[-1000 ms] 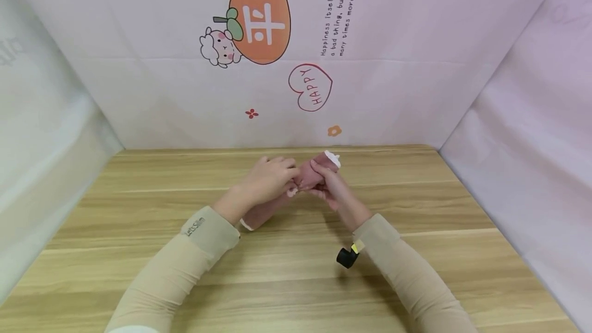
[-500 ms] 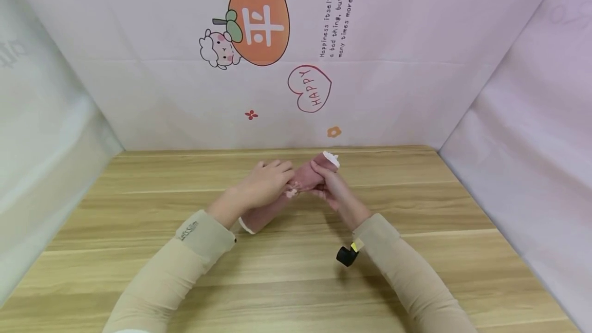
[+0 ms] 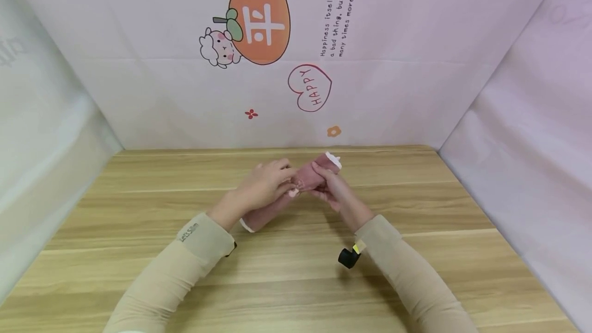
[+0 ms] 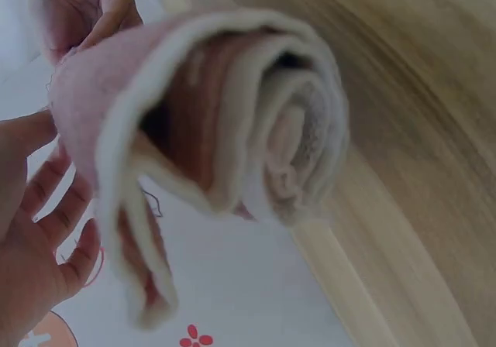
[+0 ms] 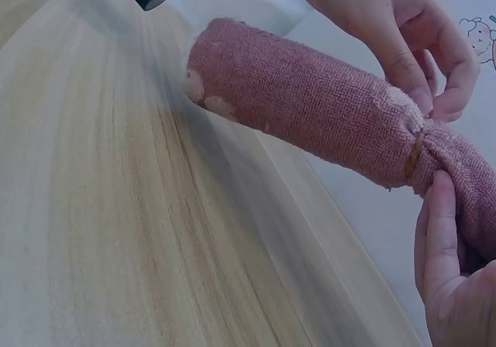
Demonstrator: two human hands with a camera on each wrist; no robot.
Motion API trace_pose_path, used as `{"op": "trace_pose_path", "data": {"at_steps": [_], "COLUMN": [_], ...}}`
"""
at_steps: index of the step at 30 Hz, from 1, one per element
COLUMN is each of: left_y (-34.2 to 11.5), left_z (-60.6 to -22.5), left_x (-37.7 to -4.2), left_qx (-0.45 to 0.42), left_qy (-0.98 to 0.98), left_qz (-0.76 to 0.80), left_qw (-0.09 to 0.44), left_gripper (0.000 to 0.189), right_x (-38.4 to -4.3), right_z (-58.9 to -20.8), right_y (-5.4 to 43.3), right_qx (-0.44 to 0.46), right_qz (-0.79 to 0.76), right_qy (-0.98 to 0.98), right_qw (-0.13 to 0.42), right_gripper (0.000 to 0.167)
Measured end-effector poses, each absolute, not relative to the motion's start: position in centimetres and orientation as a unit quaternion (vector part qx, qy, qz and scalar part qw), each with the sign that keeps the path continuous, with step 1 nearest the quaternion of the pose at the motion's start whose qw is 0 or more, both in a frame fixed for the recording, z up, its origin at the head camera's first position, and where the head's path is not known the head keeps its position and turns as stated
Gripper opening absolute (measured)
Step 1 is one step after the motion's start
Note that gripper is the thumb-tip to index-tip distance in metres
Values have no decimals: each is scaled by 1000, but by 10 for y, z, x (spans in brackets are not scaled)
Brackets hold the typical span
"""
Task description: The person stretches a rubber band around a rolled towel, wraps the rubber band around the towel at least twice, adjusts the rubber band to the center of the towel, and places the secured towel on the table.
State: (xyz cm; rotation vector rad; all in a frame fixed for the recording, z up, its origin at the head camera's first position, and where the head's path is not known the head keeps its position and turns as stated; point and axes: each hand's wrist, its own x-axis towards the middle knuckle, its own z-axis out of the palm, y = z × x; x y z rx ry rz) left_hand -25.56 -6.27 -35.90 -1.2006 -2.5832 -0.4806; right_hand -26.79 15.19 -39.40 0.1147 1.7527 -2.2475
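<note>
A rolled pink towel with white edges slants between both hands over the table. Its middle is cinched by a thin brownish band. My right hand grips the far right half, thumb on top and fingers beneath, close beside the band. At the cinched part, my left hand pinches the towel with thumb and fingertip, as the right wrist view shows; its other fingers are spread loosely. The spiral layers of the near left end face the left wrist camera. Part of the roll is hidden beneath the left hand.
The wood-grain table spreads below the hands. A white printed cloth stands behind it, with more white cloth at both sides. A black wrist camera sticks out by the right cuff.
The left hand shifts slightly left and back, and its fingers change position at the cinched part. The right hand stays nearly still, holding the towel.
</note>
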Motion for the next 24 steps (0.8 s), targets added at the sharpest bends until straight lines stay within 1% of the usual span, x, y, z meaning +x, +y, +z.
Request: {"op": "trace_pose_path", "data": {"at_steps": [2,4,9,11,12,14,17,19,22,23,24], "left_y": [-62,-62,-62,-62,-63,-65,-69,-72,-76,-78,-79], "left_z": [-359,-359,-359,-361,-362,-364,-367,-368,-367,-367,-367], "left_x": [-256,-255,-254,-255,-255,-257,-260,-263,-266,-267,-268], "left_qx": [-411,-395,-323,-306,-301,-299,-308,-316,-320,-320,-320], "left_qy": [-881,-887,-919,-925,-926,-923,-910,-900,-888,-884,-880], "left_qz": [-191,-207,-221,-227,-229,-241,-270,-290,-315,-323,-331], "left_qw": [135,122,31,-5,-20,-42,-64,-75,-99,-108,-117], "left_gripper": [18,29,76,88,90,89,73,62,47,45,42], "right_x": [-267,-267,-266,-266,-266,-266,-265,-266,-266,-266,-266], "right_z": [-394,-393,-388,-387,-386,-385,-383,-383,-384,-384,-385], "right_y": [153,154,155,155,155,155,157,158,160,160,161], "right_qx": [44,47,60,60,60,48,28,18,-3,-14,-27], "right_qz": [-788,-799,-832,-837,-838,-835,-830,-829,-827,-824,-820], "right_qy": [597,582,534,525,524,529,540,540,540,543,546], "right_qw": [145,145,141,141,141,141,140,142,156,163,171], "right_gripper": [31,28,26,27,27,28,27,22,10,8,10]}}
